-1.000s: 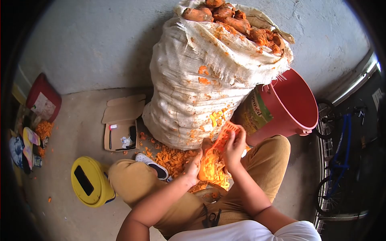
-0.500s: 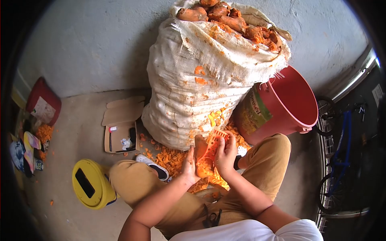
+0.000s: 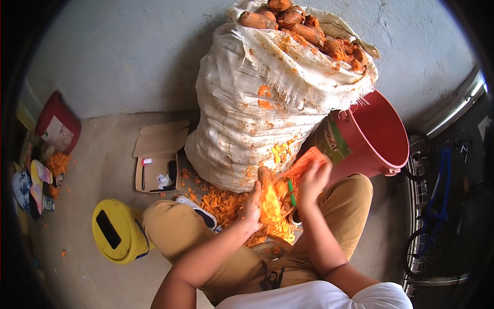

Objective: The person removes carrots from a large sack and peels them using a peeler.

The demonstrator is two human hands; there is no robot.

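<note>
My left hand [image 3: 251, 210] is wrapped round a partly peeled orange root [image 3: 269, 203], whose lower part is bare and bright and whose top still has brown skin. My right hand [image 3: 315, 181] grips an orange perforated tool [image 3: 307, 160], blurred by motion, up and to the right of the root. A green strip shows just below the tool. Orange peelings [image 3: 221, 205] lie heaped on the floor beneath and behind both hands. In front stands a tall white woven sack [image 3: 231, 113] with brown-orange roots [image 3: 309, 33] on top.
A red bucket [image 3: 381, 129] leans right of the sack. To the left are an open cardboard box [image 3: 160, 139] and a yellow bucket [image 3: 135, 234] with a phone [image 3: 108, 229] on its lid. A red container [image 3: 59, 123] stands far left, a blue bicycle [image 3: 437, 206] far right.
The perforated tool was against the root and has swung away up and to the right with my right hand. My left hand keeps hold of the root, whose bare orange side now shows.
</note>
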